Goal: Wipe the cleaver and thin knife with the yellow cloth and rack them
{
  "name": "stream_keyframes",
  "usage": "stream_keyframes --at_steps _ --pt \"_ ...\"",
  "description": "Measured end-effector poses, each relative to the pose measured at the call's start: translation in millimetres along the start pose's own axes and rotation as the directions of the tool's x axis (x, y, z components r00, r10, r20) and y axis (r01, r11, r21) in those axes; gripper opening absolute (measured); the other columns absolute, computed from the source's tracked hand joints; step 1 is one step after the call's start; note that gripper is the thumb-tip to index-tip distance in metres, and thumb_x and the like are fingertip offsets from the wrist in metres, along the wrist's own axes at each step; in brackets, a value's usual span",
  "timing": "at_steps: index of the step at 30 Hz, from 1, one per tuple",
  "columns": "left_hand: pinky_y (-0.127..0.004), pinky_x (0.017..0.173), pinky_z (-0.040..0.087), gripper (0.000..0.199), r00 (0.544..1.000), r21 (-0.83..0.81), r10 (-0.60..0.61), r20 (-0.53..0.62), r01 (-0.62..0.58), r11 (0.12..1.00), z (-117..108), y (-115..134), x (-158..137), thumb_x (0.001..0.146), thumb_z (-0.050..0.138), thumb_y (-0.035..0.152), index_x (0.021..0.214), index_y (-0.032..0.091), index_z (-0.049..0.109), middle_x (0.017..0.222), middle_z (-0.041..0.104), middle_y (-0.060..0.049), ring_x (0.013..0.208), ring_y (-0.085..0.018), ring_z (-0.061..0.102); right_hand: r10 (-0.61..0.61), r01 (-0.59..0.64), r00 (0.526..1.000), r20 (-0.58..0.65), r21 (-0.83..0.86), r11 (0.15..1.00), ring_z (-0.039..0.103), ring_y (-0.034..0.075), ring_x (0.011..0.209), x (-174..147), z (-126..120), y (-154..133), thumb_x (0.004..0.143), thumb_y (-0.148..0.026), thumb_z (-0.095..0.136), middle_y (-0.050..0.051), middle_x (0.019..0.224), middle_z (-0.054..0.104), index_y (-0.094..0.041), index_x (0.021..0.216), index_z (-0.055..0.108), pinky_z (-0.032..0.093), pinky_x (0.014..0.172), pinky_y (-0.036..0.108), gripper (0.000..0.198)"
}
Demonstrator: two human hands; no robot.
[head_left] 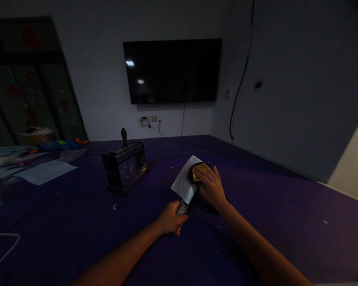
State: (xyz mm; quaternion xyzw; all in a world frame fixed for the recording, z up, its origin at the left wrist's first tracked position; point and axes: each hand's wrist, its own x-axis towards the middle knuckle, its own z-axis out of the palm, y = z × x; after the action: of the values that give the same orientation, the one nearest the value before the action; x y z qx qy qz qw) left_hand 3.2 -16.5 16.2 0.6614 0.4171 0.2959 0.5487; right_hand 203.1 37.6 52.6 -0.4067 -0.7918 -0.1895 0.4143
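Purple surf. (pixel 92 222): L hand (pixel 169 217) grips cleaver (pixel 183 183), R hand (pixel 213 188) yellow-blk cloth (pixel 194 177).

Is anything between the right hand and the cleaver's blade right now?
Yes: a yellow-and-black pad is under the right hand, over the right side of the cleaver blade. Nothing visible separates the left hand from the handle. The black stand is off to the left, not between them.

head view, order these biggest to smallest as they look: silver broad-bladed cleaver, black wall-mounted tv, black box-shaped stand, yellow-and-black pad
1. Black wall-mounted TV
2. Black box-shaped stand
3. Silver broad-bladed cleaver
4. Yellow-and-black pad, partly covered by the right hand, so judged by what shows
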Motion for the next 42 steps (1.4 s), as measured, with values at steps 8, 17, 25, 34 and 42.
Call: stream_keyframes --at_steps 8,17,25,34,42 --pt "-0.017 0.033 0.025 0.017 0.999 0.044 -0.014 -0.031 0.015 0.999 3 2 -1 0.069 0.052 0.02 0.081 0.019 0.041 0.043 0.043 0.01 0.031 -0.011 0.047 0.038 -0.038 0.999 -0.002 0.087 0.996 0.027 0.023 0.13 0 7 10 0.057 0.003 0.036 0.004 0.131 0.047 -0.02 0.124 0.049 0.033 0.102 0.049 0.072" --pt "-0.017 0.03 0.028 0.015 1.0 0.105 -0.012 -0.009 0.013 0.994 1 3 0 0.068 0.051 0.019 0.079 0.019 0.041 0.045 0.046 0.009 0.033 -0.011 0.049 0.123 -0.125 0.99 -0.072 -0.026 0.992 0.046 0.026 0.113 1 -3 5 0.06 0.003 0.038 0.004 0.116 0.06 -0.022 0.111 0.06 0.039 0.092 0.049 0.061" --pt "-0.018 0.029 0.028 0.015 1.0 0.101 0.003 -0.021 -0.001 0.995 1 -2 2 0.068 0.051 0.019 0.08 0.018 0.043 0.045 0.047 0.008 0.033 -0.012 0.049 0.174 -0.186 0.978 -0.113 -0.106 0.977 0.049 0.026 0.106 0 -7 11 0.063 0.001 0.04 0.006 0.114 0.061 -0.021 0.113 0.06 0.041 0.087 0.043 0.058" --pt "-0.018 0.029 0.03 0.014 0.995 -0.071 0.01 -0.097 -0.017 0.997 4 -7 6 0.066 0.052 0.022 0.077 0.017 0.044 0.039 0.043 0.01 0.027 -0.011 0.044 -0.195 0.172 0.968 0.16 0.145 0.974 0.055 0.02 0.091 0 7 -43 0.065 0.006 0.039 0.007 0.1 0.066 -0.018 0.104 0.064 0.043 0.078 0.033 0.053" --pt "-0.019 0.03 0.029 0.01 0.993 -0.067 -0.003 -0.121 -0.005 0.998 5 -10 9 0.068 0.049 0.024 0.063 0.016 0.045 0.036 0.043 0.006 0.026 -0.01 0.042 -0.33 0.241 0.917 0.227 0.345 0.907 0.055 0.019 0.091 1 10 -52 0.059 0.005 0.038 0.005 0.095 0.067 -0.02 0.101 0.064 0.043 0.082 0.032 0.056"
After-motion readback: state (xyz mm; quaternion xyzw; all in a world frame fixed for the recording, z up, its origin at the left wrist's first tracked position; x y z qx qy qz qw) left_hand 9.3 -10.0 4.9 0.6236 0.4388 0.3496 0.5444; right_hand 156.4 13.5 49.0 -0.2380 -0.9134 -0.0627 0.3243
